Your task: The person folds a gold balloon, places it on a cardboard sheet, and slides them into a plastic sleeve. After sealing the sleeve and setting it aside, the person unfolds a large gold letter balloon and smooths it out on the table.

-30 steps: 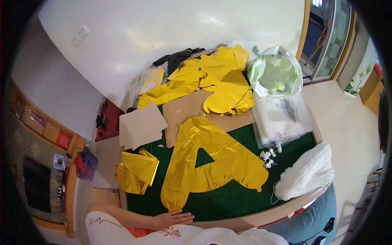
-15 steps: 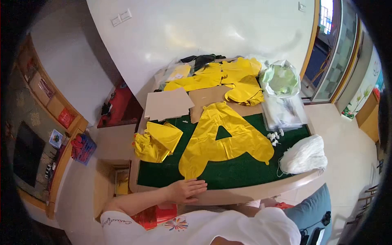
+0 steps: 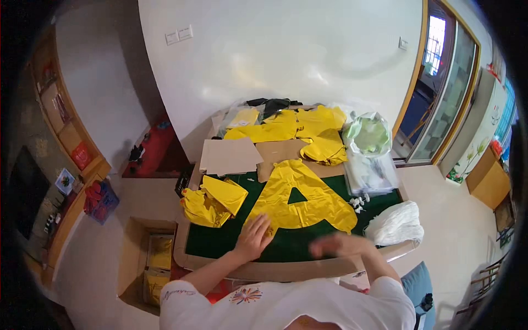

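Note:
A flat gold foil balloon shaped like the letter A (image 3: 308, 210) lies on the green mat (image 3: 212, 242), its top toward the wall. My left hand (image 3: 254, 237) rests over the balloon's lower left leg with the fingers stretched out and covers that end. Below the right leg, my right hand (image 3: 336, 245) hovers near the front of the mat, its fingers smeared by motion. Crumpled gold foil (image 3: 212, 204) sits to the left of the balloon. Small white pieces (image 3: 358, 204) lie beside the right leg.
White string (image 3: 395, 223) lies bundled at the right edge. Behind the balloon are cardboard sheets (image 3: 230, 156), more gold foil balloons (image 3: 316, 124), a clear-and-green plastic bag (image 3: 369, 135) and clear plastic sleeves (image 3: 371, 175). An open carton (image 3: 132, 258) with gold packets stands on the floor at left.
My left hand has moved from the table's front edge up onto the balloon's left leg. My right hand has come into view over the mat. The camera view has shifted.

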`<move>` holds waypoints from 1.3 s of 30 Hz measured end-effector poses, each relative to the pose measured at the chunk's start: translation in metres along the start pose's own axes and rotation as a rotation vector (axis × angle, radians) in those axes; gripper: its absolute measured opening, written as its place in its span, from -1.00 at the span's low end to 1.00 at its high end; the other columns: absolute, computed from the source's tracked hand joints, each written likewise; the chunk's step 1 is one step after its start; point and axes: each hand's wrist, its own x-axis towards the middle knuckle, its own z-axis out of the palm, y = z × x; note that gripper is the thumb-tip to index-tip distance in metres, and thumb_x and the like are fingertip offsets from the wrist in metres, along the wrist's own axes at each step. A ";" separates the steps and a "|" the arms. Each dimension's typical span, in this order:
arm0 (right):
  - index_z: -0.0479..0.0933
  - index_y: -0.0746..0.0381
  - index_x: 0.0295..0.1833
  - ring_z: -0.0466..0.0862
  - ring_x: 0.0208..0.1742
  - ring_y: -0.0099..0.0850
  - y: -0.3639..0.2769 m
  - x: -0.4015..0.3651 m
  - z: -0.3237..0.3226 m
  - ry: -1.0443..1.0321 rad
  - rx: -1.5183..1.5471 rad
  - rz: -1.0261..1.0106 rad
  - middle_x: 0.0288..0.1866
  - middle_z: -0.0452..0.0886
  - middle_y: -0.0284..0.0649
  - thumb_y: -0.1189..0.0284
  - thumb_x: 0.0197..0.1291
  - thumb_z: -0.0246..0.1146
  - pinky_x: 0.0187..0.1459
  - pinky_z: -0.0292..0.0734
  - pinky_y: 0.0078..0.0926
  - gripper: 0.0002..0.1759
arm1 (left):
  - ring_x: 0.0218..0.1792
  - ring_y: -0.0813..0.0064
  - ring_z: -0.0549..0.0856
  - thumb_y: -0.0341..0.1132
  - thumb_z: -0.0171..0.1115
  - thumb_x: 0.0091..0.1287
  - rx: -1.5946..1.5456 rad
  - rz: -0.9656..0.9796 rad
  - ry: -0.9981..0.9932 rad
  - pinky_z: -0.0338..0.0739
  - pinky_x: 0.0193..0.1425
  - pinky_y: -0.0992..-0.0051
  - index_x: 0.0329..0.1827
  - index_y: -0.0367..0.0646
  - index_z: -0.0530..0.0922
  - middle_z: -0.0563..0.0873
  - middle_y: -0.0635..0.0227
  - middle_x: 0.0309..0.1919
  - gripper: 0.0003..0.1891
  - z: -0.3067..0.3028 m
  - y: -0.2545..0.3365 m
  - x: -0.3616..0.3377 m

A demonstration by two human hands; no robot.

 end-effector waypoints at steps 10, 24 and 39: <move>0.34 0.14 0.31 0.25 0.42 -0.09 0.095 0.048 -0.050 0.705 -1.171 0.344 0.37 0.29 -0.07 0.23 0.27 0.11 0.22 0.30 0.12 -0.48 | 0.52 0.23 0.05 0.15 -0.13 0.43 0.065 -0.300 -0.383 -0.18 0.52 -0.02 0.45 -0.17 0.18 0.14 0.19 0.49 -0.31 0.052 -0.017 0.075; 0.63 0.15 -0.06 0.58 0.03 -0.15 0.116 0.150 -0.209 1.083 -1.101 0.272 -0.09 0.63 -0.14 0.37 0.11 0.27 0.01 0.49 -0.23 -0.74 | 0.43 0.15 0.26 -0.10 0.10 0.38 0.015 -0.238 0.002 -0.06 0.47 -0.09 0.20 -0.17 0.50 0.41 0.10 0.33 -0.57 0.046 -0.020 0.069; 0.60 0.37 -0.17 0.65 -0.56 -0.18 0.125 0.158 -0.305 1.287 -0.499 0.532 -0.51 0.64 -0.06 0.19 0.21 0.27 -0.42 0.53 -0.29 -0.60 | 0.38 0.19 0.31 -0.15 0.11 0.36 -0.065 -0.313 0.025 0.00 0.48 0.01 0.14 -0.14 0.52 0.47 0.13 0.23 -0.64 0.046 -0.029 0.065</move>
